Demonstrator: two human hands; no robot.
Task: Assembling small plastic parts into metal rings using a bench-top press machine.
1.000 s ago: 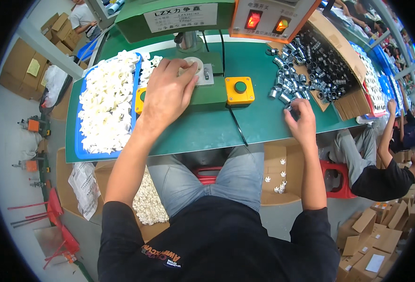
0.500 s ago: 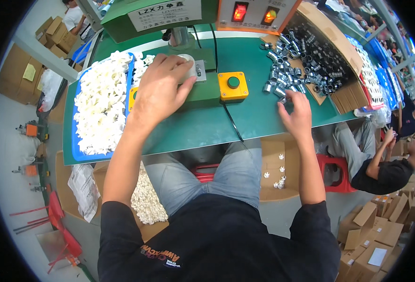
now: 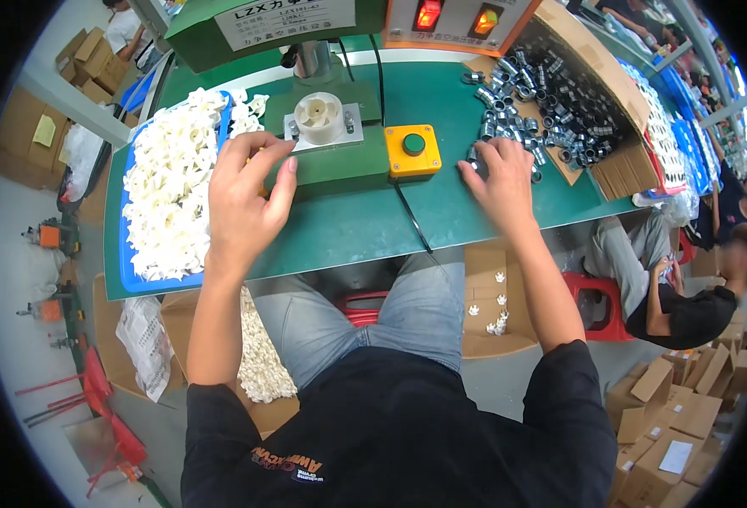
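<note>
A white fan wheel (image 3: 331, 110) sits upright in the round white holder (image 3: 321, 134) on the metal plate of a green press. My left hand (image 3: 251, 199) is just in front of and left of that plate. Its fingers are bent, thumb and forefinger stand apart, and I see nothing between them. At the near left edge of a pile of short metal sleeves (image 3: 522, 127), my right hand (image 3: 505, 182) has thumb and forefinger around one sleeve (image 3: 474, 155), which is partly hidden. A blue tray (image 3: 126, 229) heaped with white plastic fan wheels (image 3: 170, 186) stands at the left.
A yellow box with a green push button (image 3: 413, 146) stands right of the press, its black cable running off the front edge. Behind is an orange-framed panel with lit red switches (image 3: 428, 14). A tipped cardboard box (image 3: 598, 51) holds more sleeves. A co-worker (image 3: 678, 309) sits at right.
My left hand has drawn back from the holder toward me and left, uncovering the fan wheel. My right hand has shifted left along the sleeve pile, closing around a sleeve. The view has shifted slightly.
</note>
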